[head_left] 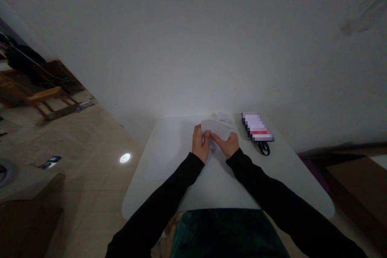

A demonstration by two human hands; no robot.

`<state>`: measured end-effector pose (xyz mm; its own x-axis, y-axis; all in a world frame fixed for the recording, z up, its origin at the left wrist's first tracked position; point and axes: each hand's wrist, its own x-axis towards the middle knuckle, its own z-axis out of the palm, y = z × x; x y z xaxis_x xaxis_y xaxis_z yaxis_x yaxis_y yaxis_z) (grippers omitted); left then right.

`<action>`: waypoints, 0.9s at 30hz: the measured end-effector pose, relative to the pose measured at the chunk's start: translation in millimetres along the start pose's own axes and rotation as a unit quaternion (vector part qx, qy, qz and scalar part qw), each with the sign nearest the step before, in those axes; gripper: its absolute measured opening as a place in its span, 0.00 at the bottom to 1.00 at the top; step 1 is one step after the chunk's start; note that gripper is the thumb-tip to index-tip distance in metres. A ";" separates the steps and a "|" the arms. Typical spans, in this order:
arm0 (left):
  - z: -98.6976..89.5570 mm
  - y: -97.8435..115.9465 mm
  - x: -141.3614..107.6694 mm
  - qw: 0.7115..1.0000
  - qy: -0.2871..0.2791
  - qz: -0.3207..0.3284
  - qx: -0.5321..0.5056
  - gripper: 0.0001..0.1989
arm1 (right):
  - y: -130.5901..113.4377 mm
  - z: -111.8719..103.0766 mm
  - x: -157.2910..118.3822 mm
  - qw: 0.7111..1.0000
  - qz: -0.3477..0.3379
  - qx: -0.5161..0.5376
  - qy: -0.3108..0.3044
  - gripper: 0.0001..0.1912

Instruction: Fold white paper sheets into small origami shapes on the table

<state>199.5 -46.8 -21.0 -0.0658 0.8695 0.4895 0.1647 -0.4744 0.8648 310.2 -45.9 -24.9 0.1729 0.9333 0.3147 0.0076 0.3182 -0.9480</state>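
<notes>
Both of my hands hold one piece of white paper [218,127] above the white table [220,193]. My left hand [200,144] grips its left side, with the thumb on the near face. At the lower right, my right hand [228,144] pinches the same paper, its thumb pointing left toward the other thumb. Behind the paper lies a small crumpled white piece [223,118], partly hidden. A large white sheet [169,145] lies flat on the table to the left.
A phone with a blurred screen [258,127] and a black cord loop [263,148] lie at the table's right. Behind the table rises a grey wall [193,40]. A wooden chair [45,94] stands far left, and a green seat [228,231] is at the near edge.
</notes>
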 end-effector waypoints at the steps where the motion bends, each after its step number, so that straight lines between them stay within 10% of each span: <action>1: 0.9 -0.2 -0.4 1.000 -0.002 -0.002 -0.015 0.15 | -0.4 0.4 -0.1 1.000 -0.002 -0.002 0.001 0.15; 27: 0.2 -17.3 6.5 0.999 -0.049 -0.018 -0.001 0.15 | 12.7 1.2 1.4 0.998 0.043 -0.031 -0.032 0.15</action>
<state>196.4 -32.9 -32.7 0.0244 0.8953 0.4449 0.1618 -0.4427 0.8820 309.3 -40.3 -36.4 0.1129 0.9659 0.2328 0.0568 0.2276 -0.9721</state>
